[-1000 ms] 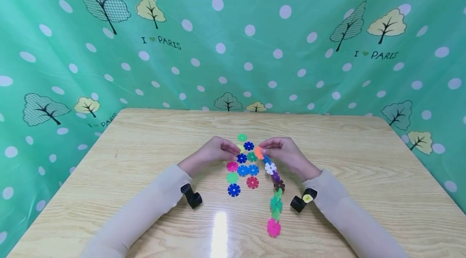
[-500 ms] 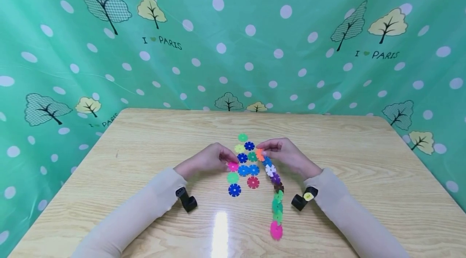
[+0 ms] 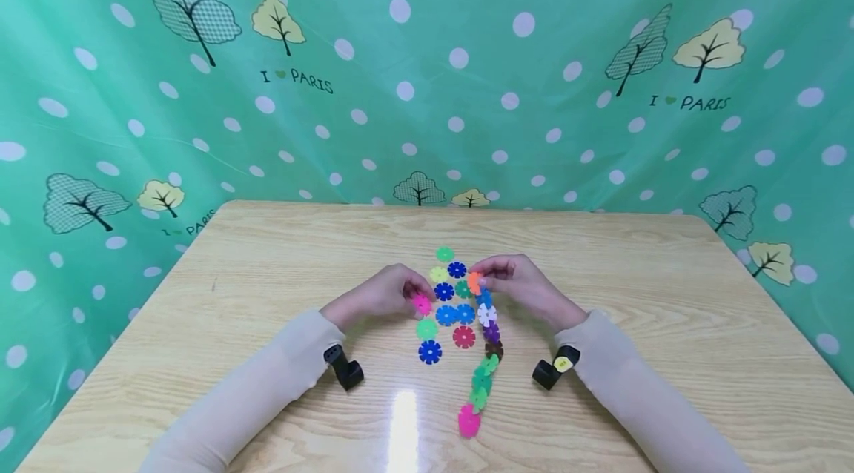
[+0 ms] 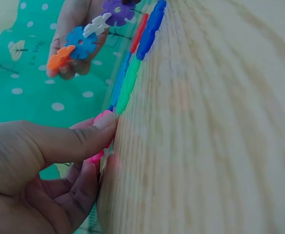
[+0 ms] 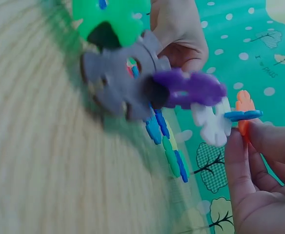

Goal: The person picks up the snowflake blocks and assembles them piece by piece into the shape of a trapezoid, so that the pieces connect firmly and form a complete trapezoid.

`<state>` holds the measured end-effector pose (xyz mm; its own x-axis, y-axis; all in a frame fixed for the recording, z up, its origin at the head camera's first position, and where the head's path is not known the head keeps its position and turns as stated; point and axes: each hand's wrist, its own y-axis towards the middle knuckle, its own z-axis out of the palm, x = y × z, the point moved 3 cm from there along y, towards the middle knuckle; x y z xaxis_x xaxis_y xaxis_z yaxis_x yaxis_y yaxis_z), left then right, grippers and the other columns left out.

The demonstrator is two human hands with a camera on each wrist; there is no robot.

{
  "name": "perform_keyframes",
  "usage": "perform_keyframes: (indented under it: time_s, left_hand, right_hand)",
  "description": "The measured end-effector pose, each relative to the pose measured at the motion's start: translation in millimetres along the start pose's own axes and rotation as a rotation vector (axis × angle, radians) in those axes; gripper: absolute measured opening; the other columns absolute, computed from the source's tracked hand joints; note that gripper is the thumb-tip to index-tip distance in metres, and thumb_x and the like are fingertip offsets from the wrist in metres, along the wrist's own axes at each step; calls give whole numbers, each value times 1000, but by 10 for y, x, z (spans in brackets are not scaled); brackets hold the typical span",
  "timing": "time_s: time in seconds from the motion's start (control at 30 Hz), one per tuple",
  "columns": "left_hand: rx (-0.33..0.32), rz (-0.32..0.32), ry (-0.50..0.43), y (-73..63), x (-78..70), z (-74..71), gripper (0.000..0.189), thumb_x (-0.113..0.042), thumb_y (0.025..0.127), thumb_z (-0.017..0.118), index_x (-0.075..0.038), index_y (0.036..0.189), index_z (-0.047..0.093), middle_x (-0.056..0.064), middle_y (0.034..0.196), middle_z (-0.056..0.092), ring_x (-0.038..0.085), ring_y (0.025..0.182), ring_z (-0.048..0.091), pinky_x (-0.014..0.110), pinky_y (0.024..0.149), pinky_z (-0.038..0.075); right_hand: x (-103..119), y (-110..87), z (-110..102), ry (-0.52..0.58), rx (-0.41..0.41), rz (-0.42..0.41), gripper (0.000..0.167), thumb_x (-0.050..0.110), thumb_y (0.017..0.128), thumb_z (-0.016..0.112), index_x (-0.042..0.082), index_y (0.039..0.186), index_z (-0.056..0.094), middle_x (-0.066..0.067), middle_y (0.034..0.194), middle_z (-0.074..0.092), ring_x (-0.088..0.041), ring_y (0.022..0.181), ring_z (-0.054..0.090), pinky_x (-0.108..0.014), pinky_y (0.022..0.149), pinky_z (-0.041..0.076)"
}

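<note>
My left hand (image 3: pixel 394 291) pinches a pink notched plastic disc (image 3: pixel 422 305) between thumb and fingers, at the left side of a group of loose discs. In the left wrist view the thumb lies over this disc, close above the wood. My right hand (image 3: pixel 520 282) pinches the orange disc (image 3: pixel 474 282) that forms the top end of a chain of interlocked discs. Below it the chain runs through a blue disc (image 5: pixel 243 115), a white disc (image 3: pixel 488 314), a purple disc (image 3: pixel 491 332), a brown disc (image 3: pixel 494 350) and several greens, down to a pink end disc (image 3: pixel 469 421).
Loose discs lie between the hands: a light green disc (image 3: pixel 445 254), a yellow disc (image 3: pixel 439 274), dark blue discs, two light blue discs (image 3: pixel 456 315), a red disc (image 3: pixel 464 337) and others. The wooden table (image 3: pixel 600 258) meets a green dotted curtain (image 3: pixel 427 87) behind.
My left hand has moved from beside a dark blue disc toward me, taken the pink disc and shifted it slightly left. The chain's lower end has swung left; my right hand stays nearly in place.
</note>
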<state>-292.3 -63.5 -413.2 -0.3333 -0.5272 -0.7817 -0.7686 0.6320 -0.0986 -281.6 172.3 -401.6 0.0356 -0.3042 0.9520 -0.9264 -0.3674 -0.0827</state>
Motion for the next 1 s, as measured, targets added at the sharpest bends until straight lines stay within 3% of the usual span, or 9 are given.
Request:
perform_keyframes:
  time_s: [0.23,0.47,0.73,1.0]
  left_hand:
    - [-56,-43,-44,-40,47,-32,27,-1,72,77,-12,96,73,-3,87,69,12,78,61,25,73,53]
    - [-68,-112,-166,-90,23,-2,22,0,76,74,-7,96,72,1,82,69,15,74,63,27,70,55]
    - [-67,-160,-389,-153,-150,100,21,-2,83,68,2,104,67,10,82,71,15,67,66,32,65,58]
    - [-72,-170,-530,-227,-311,199,24,-1,88,62,5,111,64,10,87,70,17,70,67,32,70,58]
  right_hand:
    - [12,-35,29,-7,2,10,24,6,88,63,1,112,63,-10,107,66,-17,92,63,-31,84,53]
    - [13,-98,63,-6,6,9,22,11,88,65,3,109,64,-8,105,66,-18,93,64,-29,83,53]
    - [40,-209,64,24,-3,-46,23,4,86,65,-4,107,60,-11,98,66,-16,87,66,-27,80,55]
    - [91,-323,117,33,-21,-110,21,1,87,63,-8,105,59,-15,96,67,-13,85,67,-26,78,55]
